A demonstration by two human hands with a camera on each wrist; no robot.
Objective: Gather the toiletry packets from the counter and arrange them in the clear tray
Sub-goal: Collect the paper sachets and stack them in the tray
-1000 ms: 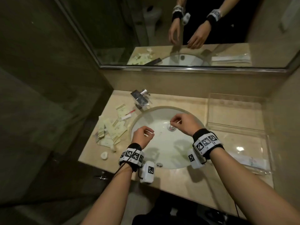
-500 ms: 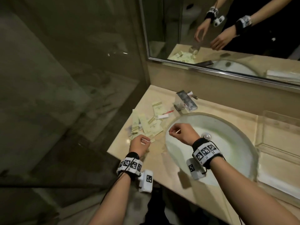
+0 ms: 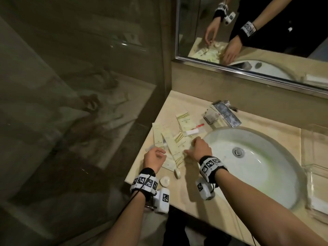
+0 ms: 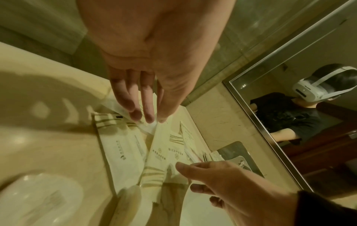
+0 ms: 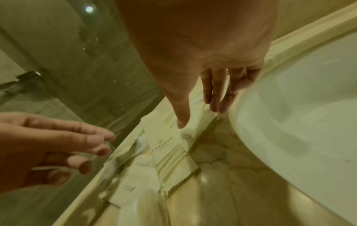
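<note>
Several pale yellow toiletry packets (image 3: 174,141) lie overlapping on the marble counter left of the sink, also visible in the wrist views as packets (image 4: 160,152) and packets (image 5: 168,149). My left hand (image 3: 156,154) reaches down onto the pile's near left side; in its wrist view the left hand (image 4: 154,120) pinches a thin white packet corner between thumb and fingertips. My right hand (image 3: 193,146) rests on the pile's right edge by the sink rim, thumb pressing a packet and fingers straight, as the right hand (image 5: 201,116) shows. The clear tray (image 3: 314,139) stands far right, beyond the sink.
Two small round soaps (image 3: 164,181) lie near the counter's front edge. A red-and-white sachet (image 3: 194,129) sits beside the chrome faucet (image 3: 223,114). The sink basin (image 3: 266,174) separates pile and tray. A glass partition (image 3: 88,86) bounds the counter's left side, with the mirror (image 3: 266,32) behind.
Both hands moved left from above the sink drain to the packet pile and lowered onto it. The view swung left with them.
</note>
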